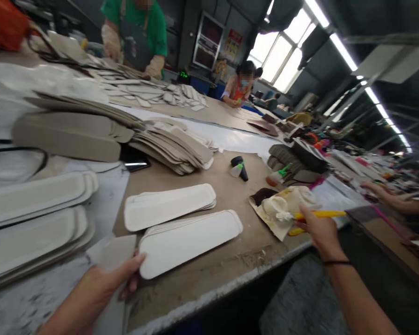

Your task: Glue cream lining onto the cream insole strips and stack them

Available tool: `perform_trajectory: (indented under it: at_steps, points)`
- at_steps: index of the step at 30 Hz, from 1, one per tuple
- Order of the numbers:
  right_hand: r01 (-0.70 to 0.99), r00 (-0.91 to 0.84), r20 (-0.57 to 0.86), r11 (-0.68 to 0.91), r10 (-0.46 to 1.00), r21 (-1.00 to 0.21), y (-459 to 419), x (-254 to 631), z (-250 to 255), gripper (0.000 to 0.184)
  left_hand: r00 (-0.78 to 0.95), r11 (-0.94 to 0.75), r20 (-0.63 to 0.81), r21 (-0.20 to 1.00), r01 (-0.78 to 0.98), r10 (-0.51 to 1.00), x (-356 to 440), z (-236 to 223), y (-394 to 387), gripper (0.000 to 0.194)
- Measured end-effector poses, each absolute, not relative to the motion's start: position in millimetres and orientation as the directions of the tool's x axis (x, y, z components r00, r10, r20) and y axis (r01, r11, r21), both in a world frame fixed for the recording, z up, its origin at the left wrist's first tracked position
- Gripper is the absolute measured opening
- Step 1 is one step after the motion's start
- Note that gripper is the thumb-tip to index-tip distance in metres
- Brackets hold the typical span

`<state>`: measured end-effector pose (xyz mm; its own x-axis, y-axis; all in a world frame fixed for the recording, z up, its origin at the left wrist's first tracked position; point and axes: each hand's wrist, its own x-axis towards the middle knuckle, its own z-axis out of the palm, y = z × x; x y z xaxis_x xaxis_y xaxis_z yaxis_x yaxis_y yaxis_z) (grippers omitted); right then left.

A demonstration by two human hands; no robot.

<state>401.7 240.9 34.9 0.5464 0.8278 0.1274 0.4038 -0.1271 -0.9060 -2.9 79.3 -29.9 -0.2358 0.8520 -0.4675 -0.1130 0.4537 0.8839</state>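
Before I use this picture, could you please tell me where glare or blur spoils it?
Head view, top: window blown out white, strip lights glaring; head view, right edge: a co-worker's arm smeared and soft; head view, centre: white panels comparatively clear.

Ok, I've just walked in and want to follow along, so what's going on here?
The person's right hand holds a yellow-handled brush, its tip at a crumpled cream-coloured cloth. Their left hand has its thumb at the near end of the front stack of white strips; another stack lies just behind it. Across the table, a co-worker in green leans over scattered pieces.
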Motion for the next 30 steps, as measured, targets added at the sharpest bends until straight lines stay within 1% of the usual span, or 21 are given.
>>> perform_trajectory:
  at_steps: [1,3,5,6,9,11,15,20,23,26,30]
  points:
    - [0.345,0.544,0.082,-0.134,0.835,-0.929,233,387,32,0.034,-0.203,0.459,-0.474,0.881,-0.118,0.857,-6,-29,76,0.045]
    - [0.253,0.446,-0.024,-0.151,0.895,-0.956,211,346,26,0.042,-0.143,0.462,-0.482,0.874,-0.150,0.865,-9,-27,75,0.047]
    - [0.093,0.236,-0.156,-0.182,0.959,-0.979,185,295,23,0.047,-0.120,0.475,-0.502,0.857,-0.201,0.856,-9,-24,76,0.041]
    - [0.039,0.134,-0.203,-0.210,0.970,-0.977,173,269,22,0.048,-0.120,0.480,-0.513,0.848,-0.226,0.850,-9,-23,78,0.038]
    - [-0.074,-0.073,-0.259,-0.264,0.963,-0.962,152,204,14,0.050,-0.112,0.486,-0.527,0.833,-0.266,0.842,-9,-21,79,0.032]
    - [-0.081,-0.139,-0.279,-0.291,0.950,-0.953,148,180,7,0.049,-0.113,0.479,-0.516,0.842,-0.248,0.849,-9,-21,78,0.033]
    - [0.001,-0.171,-0.319,-0.323,0.932,-0.946,151,173,-4,0.049,-0.130,0.473,-0.504,0.855,-0.212,0.854,-9,-19,77,0.034]
    - [0.104,-0.228,-0.307,-0.290,0.924,-0.951,151,183,2,0.043,-0.114,0.472,-0.507,0.849,-0.236,0.854,-9,-20,76,0.033]
    - [0.126,-0.190,-0.276,-0.256,0.942,-0.959,146,183,7,0.040,-0.111,0.469,-0.502,0.852,-0.232,0.858,-11,-25,76,0.034]
    - [0.125,-0.174,-0.272,-0.252,0.947,-0.960,141,178,9,0.041,-0.113,0.448,-0.473,0.873,-0.193,0.874,-11,-28,76,0.034]
    - [0.187,-0.115,-0.245,-0.222,0.963,-0.957,143,179,7,0.043,-0.131,0.455,-0.476,0.876,-0.158,0.870,-10,-29,76,0.033]
